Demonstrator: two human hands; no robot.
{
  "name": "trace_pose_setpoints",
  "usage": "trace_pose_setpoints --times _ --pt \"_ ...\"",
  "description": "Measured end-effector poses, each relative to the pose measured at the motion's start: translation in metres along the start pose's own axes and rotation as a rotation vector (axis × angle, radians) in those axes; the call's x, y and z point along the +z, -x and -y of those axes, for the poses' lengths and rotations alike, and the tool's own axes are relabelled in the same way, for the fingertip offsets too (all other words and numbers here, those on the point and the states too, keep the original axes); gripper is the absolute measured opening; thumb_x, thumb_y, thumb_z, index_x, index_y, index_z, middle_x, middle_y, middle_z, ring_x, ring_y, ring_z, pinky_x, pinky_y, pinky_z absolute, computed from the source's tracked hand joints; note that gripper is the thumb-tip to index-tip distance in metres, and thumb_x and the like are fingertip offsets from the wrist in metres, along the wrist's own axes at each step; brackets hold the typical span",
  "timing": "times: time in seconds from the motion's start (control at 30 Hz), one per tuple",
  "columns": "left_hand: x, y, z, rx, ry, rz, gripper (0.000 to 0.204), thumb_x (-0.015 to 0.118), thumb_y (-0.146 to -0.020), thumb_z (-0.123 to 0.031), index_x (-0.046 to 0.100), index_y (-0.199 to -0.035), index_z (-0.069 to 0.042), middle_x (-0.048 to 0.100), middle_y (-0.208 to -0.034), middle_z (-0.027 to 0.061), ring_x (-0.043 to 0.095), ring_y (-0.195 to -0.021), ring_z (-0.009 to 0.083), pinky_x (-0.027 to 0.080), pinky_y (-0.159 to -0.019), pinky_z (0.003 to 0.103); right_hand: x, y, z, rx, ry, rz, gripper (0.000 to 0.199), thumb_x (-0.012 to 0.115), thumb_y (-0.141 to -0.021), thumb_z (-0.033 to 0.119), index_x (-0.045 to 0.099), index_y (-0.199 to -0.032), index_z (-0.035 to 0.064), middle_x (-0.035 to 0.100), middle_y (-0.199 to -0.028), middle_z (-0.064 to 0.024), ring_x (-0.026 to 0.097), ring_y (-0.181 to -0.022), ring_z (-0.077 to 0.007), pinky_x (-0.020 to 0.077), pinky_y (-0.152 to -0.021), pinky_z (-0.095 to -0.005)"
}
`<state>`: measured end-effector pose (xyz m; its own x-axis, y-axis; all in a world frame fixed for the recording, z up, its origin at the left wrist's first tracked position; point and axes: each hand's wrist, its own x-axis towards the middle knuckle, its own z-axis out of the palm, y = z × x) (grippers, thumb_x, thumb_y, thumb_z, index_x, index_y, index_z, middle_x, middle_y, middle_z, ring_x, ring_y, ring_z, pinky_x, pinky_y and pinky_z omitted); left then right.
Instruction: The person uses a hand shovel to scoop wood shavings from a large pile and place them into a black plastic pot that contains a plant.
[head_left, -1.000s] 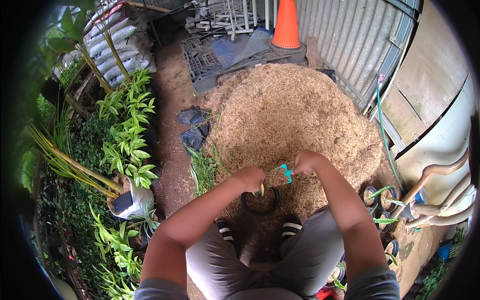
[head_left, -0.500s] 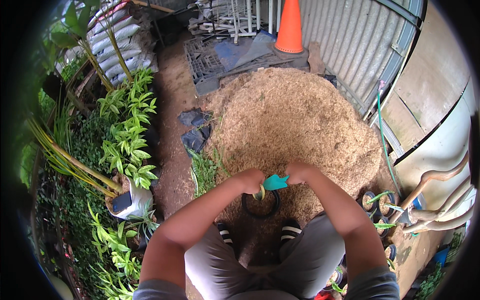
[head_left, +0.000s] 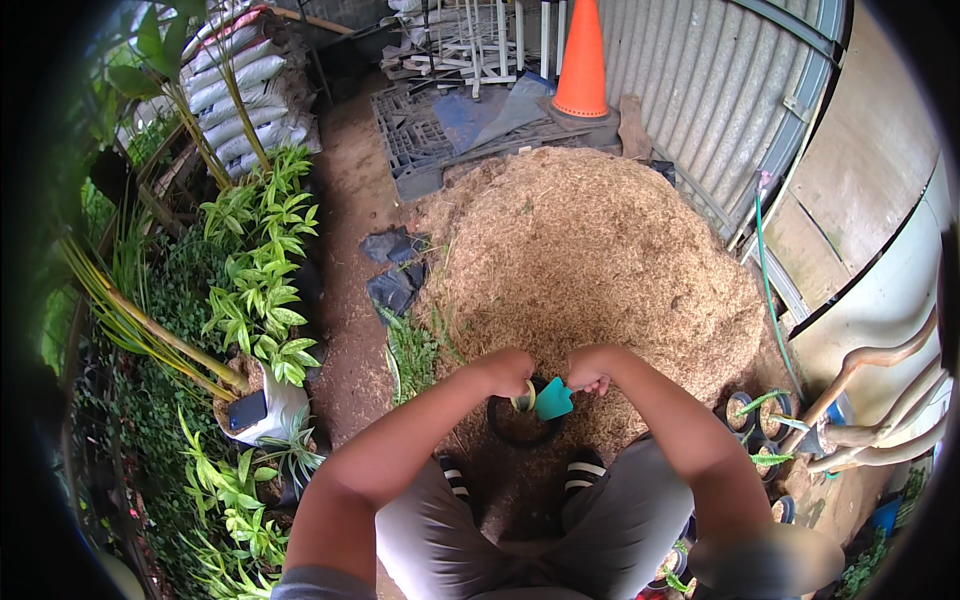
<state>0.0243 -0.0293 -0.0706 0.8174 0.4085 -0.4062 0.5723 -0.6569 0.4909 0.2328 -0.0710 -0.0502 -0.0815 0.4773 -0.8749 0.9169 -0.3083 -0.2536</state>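
Between my feet stands a round black plant pot (head_left: pixel 497 428). My left hand (head_left: pixel 508 371) is closed at the pot's far left rim, around a short yellow-green leaf (head_left: pixel 524 401) that stands upright inside the pot. Its fingertips are partly hidden by the back of the hand. My right hand (head_left: pixel 592 369) grips a small teal trowel (head_left: pixel 554 400), whose blade points down over the pot's right side, close beside the leaf. The handle is hidden in the fist. Soil inside the pot is too dark to make out.
A large heap of straw-coloured wood shavings (head_left: pixel 600 240) rises just beyond the pot. Leafy plants (head_left: pixel 265 300) line the left, with a phone (head_left: pixel 247 410) on a white planter. Small potted plants (head_left: pixel 770 415) and bare branches (head_left: pixel 870 430) stand right. An orange cone (head_left: pixel 582 70) is behind.
The trowel blade has swung from nearly level above the pot to tipped down over it. My right hand has lowered slightly, while my left hand stays at the leaf.
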Motion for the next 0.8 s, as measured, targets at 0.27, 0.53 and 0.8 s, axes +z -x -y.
trace_pose_setpoints --times 0.27,0.53,0.8 --pt "-0.018 0.011 -0.015 -0.094 0.121 0.077 0.028 0.073 -0.086 -0.031 0.070 -0.088 -0.003 0.069 -0.068 0.0114 0.071 -0.073 0.0264 0.053 -0.072 0.041 0.042 -0.028 0.010 0.067 0.084 0.086 0.024 0.060 -0.083 0.027 0.060 -0.074 0.0048 0.059 -0.069 -0.0060 0.058 -0.059 -0.0173 0.0551 -0.056 -0.0334" --pt "-0.012 0.013 -0.007 -0.105 -0.022 0.091 0.031 0.072 -0.085 -0.038 0.070 -0.090 -0.007 0.069 -0.089 0.0161 0.067 -0.092 0.0368 0.051 -0.077 0.047 0.000 -0.007 0.005 0.006 0.006 0.109 0.025 0.063 -0.084 0.027 0.062 -0.079 0.0021 0.060 -0.074 -0.0068 0.059 -0.060 -0.0183 0.0568 -0.057 -0.0341" --pt "-0.016 0.015 -0.016 -0.054 -0.055 0.085 0.031 0.072 -0.085 -0.037 0.072 -0.097 -0.008 0.070 -0.092 0.0148 0.067 -0.094 0.0355 0.052 -0.078 0.046 -0.008 0.006 -0.006 -0.155 0.081 -0.170 0.025 0.070 -0.083 0.027 0.072 -0.101 0.0102 0.066 -0.077 -0.0077 0.066 -0.071 -0.0197 0.0583 -0.063 -0.0347"
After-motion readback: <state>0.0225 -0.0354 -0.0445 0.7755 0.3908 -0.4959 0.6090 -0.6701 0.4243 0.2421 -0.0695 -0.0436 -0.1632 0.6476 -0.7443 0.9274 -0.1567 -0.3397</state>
